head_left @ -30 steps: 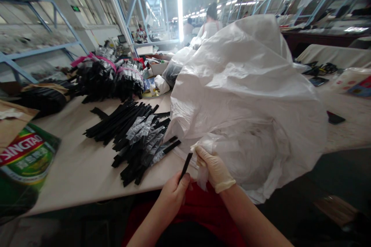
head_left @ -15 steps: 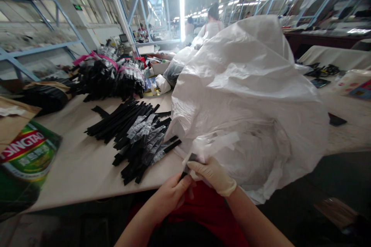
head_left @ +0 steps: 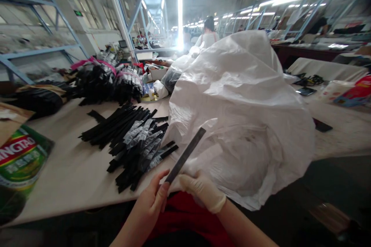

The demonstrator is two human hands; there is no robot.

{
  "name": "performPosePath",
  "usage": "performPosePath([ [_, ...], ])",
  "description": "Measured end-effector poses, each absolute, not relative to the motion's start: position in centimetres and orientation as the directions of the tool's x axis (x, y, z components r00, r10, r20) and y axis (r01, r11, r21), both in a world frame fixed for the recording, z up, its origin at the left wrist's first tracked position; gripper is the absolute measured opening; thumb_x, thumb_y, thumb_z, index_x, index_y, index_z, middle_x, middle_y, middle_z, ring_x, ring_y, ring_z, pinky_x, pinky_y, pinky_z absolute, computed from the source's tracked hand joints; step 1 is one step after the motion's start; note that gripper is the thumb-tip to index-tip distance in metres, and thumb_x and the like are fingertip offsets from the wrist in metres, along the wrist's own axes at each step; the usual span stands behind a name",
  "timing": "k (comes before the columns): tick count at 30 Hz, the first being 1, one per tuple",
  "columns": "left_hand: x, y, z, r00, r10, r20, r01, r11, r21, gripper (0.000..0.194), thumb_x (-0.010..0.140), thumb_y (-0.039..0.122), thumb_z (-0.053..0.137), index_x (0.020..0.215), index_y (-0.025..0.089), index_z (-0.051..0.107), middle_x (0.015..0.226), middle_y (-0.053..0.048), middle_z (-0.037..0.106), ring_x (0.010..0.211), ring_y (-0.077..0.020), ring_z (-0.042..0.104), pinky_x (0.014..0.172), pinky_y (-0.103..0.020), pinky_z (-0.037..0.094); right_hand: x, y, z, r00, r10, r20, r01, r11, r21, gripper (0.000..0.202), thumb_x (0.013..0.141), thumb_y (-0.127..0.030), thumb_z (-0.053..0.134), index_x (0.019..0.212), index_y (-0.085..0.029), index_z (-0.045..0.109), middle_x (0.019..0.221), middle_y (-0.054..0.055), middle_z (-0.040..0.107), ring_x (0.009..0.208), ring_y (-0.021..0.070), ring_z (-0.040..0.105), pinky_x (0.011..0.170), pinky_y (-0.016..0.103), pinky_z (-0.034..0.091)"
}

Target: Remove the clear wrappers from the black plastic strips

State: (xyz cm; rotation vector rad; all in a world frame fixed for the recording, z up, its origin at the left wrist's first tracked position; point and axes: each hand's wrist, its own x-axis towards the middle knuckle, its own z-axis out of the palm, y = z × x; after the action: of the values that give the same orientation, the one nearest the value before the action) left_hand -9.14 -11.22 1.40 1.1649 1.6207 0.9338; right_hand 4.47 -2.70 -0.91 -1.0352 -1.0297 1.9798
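My left hand (head_left: 151, 201), bare, grips the lower end of a flat black strip (head_left: 188, 153) between thumb and fingers. The strip slants up and to the right, over the edge of a big white plastic bag (head_left: 228, 92). Just right of the strip is my right hand (head_left: 203, 191) in a pale glove, its fingers curled closed; what they hold, if anything, is hidden. Ahead of my left hand, a pile of bare black strips (head_left: 116, 125) lies on the table beside several strips with clear plastic wrapping (head_left: 140, 139).
Bundles of wrapped strips tied with pink bands (head_left: 101, 77) stand at the back left. A green printed bag (head_left: 23, 162) sits at the table's left edge. A dark phone-like object (head_left: 322, 125) lies on the right. A person (head_left: 209, 32) is farther back.
The black strip, earlier mostly hidden between both hands, now extends up and right from my left hand. My right hand has moved off it, slightly down and left. The view has shifted somewhat.
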Motion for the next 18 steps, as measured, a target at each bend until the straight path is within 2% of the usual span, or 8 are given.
performPosePath([
  [3, -9.0, -11.3, 1.2, -0.08, 0.955, -0.284, 0.271, 0.295, 0.916, 0.045, 0.081, 0.055, 0.043, 0.101, 0.016, 0.055, 0.049, 0.008, 0.035, 0.043, -0.0095, 0.031, 0.041, -0.021, 0.022, 4.5, -1.8, -0.9, -0.268, 0.9, -0.343, -0.469, -0.433, -0.77, 0.035, 0.052, -0.048, 0.076, 0.059, -0.017, 0.062, 0.056, -0.001, 0.06, 0.049, 0.0116, 0.051, 0.048, 0.024, 0.043],
  [4, -8.8, -11.2, 1.1, -0.071, 0.957, -0.28, 0.258, 0.289, 0.922, 0.043, 0.08, 0.056, 0.044, 0.092, 0.017, 0.056, 0.05, 0.008, 0.036, 0.044, -0.0091, 0.031, 0.04, -0.021, 0.022, 4.1, -1.8, -1.0, -0.233, 0.904, -0.357, -0.486, -0.427, -0.763, 0.036, 0.052, -0.048, 0.076, 0.059, -0.016, 0.061, 0.055, -0.001, 0.06, 0.049, 0.0118, 0.051, 0.048, 0.025, 0.043],
  [7, -8.5, -10.8, 0.5, -0.08, 0.96, -0.268, 0.165, 0.278, 0.946, 0.043, 0.078, 0.061, 0.045, 0.075, 0.018, 0.05, 0.05, 0.009, 0.032, 0.043, -0.0075, 0.027, 0.039, -0.02, 0.02, 2.8, -2.8, -1.6, -0.277, 0.874, -0.399, -0.414, -0.483, -0.772, 0.036, 0.05, -0.045, 0.079, 0.057, -0.016, 0.059, 0.043, -0.004, 0.051, 0.042, 0.0103, 0.046, 0.042, 0.024, 0.039],
  [10, -8.9, -10.9, -0.1, -0.057, 0.948, -0.314, 0.109, 0.319, 0.942, 0.044, 0.077, 0.062, 0.045, 0.07, 0.019, 0.046, 0.048, 0.01, 0.027, 0.041, -0.0063, 0.023, 0.038, -0.019, 0.016, 2.8, -3.4, -1.9, -0.329, 0.856, -0.399, -0.409, -0.51, -0.757, 0.034, 0.051, -0.045, 0.078, 0.058, -0.016, 0.061, 0.042, -0.003, 0.051, 0.043, 0.0124, 0.048, 0.042, 0.025, 0.039],
  [13, -9.5, -11.8, -0.4, -0.063, 0.946, -0.318, 0.185, 0.324, 0.928, 0.044, 0.077, 0.061, 0.046, 0.067, 0.018, 0.048, 0.049, 0.009, 0.03, 0.043, -0.0067, 0.025, 0.039, -0.019, 0.019, 3.7, -2.9, -1.3, -0.302, 0.873, -0.383, -0.45, -0.485, -0.75, 0.033, 0.055, -0.048, 0.075, 0.06, -0.019, 0.062, 0.042, -0.004, 0.049, 0.045, 0.0137, 0.05, 0.042, 0.026, 0.039],
  [15, -9.5, -12.3, -0.3, -0.107, 0.956, -0.273, 0.25, 0.292, 0.923, 0.044, 0.078, 0.059, 0.046, 0.068, 0.017, 0.051, 0.05, 0.007, 0.036, 0.045, -0.0084, 0.032, 0.041, -0.02, 0.024, 3.6, -3.0, -0.9, -0.321, 0.87, -0.374, -0.464, -0.488, -0.739, 0.032, 0.055, -0.048, 0.075, 0.061, -0.019, 0.063, 0.042, -0.004, 0.049, 0.045, 0.0139, 0.05, 0.042, 0.026, 0.039],
  [18, -9.9, -12.4, 0.6, -0.198, 0.96, -0.199, 0.324, 0.256, 0.911, 0.041, 0.081, 0.054, 0.045, 0.08, 0.016, 0.061, 0.062, 0.0, 0.056, 0.062, -0.0158, 0.052, 0.055, -0.023, 0.039, 2.7, -3.9, -0.8, -0.369, 0.856, -0.362, -0.469, -0.508, -0.722, 0.031, 0.052, -0.045, 0.078, 0.058, -0.019, 0.062, 0.039, -0.005, 0.044, 0.04, 0.0121, 0.044, 0.038, 0.026, 0.035],
])
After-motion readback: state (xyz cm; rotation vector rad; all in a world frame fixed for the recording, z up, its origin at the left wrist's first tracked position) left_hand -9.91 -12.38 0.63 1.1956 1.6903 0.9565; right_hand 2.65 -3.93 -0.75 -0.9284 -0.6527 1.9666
